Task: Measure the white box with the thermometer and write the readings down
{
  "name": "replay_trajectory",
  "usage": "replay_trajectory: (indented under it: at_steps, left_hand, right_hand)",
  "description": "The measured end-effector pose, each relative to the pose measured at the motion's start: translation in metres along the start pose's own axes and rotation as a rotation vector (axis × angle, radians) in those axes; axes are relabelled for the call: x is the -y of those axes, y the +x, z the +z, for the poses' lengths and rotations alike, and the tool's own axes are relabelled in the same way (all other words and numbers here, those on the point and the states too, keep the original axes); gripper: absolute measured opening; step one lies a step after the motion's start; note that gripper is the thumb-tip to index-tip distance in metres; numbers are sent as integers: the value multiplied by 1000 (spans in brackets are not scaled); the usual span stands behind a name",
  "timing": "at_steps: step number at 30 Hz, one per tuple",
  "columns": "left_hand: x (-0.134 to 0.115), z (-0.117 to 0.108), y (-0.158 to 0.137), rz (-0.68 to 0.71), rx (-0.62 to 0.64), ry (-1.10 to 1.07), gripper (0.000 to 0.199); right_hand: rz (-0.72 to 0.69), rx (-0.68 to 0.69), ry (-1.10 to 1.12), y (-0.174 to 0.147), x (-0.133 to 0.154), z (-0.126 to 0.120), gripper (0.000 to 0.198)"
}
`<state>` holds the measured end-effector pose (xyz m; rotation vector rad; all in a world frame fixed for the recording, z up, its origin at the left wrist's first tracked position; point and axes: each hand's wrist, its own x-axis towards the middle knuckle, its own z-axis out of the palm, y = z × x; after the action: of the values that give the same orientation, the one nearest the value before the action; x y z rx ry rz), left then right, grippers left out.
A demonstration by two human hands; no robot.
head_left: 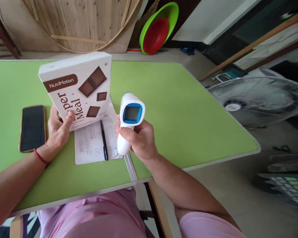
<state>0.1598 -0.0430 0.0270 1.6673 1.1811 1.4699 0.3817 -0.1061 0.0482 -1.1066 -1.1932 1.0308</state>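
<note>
My left hand (59, 129) grips the lower left corner of a white box (75, 89) with a brown NutriMotion label and pictures of brown bars. The box is tilted upright above the table, its printed face toward me. In my right hand (141, 137) is a white infrared thermometer (125, 140), held by its handle. Its blue-framed screen faces me and looks dark. Under the box lies a sheet of paper (86, 155) with handwriting, partly hidden, and a black pen (104, 142) rests on it. A phone (32, 129) with a dark screen lies left of my left hand.
The green table (169, 99) has a pale edge and a metal seam near the paper. A fan (233, 107) stands beyond its right side. Behind the table lean a round wooden board (81, 21), a green basin (172, 15) and a red basin (156, 36).
</note>
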Motion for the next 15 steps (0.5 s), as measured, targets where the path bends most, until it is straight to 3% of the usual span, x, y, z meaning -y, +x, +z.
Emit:
replay_trajectory:
  at_steps: [8, 12, 15]
  left_hand:
    - [2, 0, 4, 2, -7, -10, 51]
    - [7, 2, 6, 48, 5, -36, 42]
    - [16, 0, 8, 52, 26, -118, 40]
  right_hand:
    - [-10, -54, -135, 8, 4, -6, 42]
    - [-75, -59, -329, 19, 3, -20, 38]
    - [-34, -39, -540, 31, -3, -35, 39]
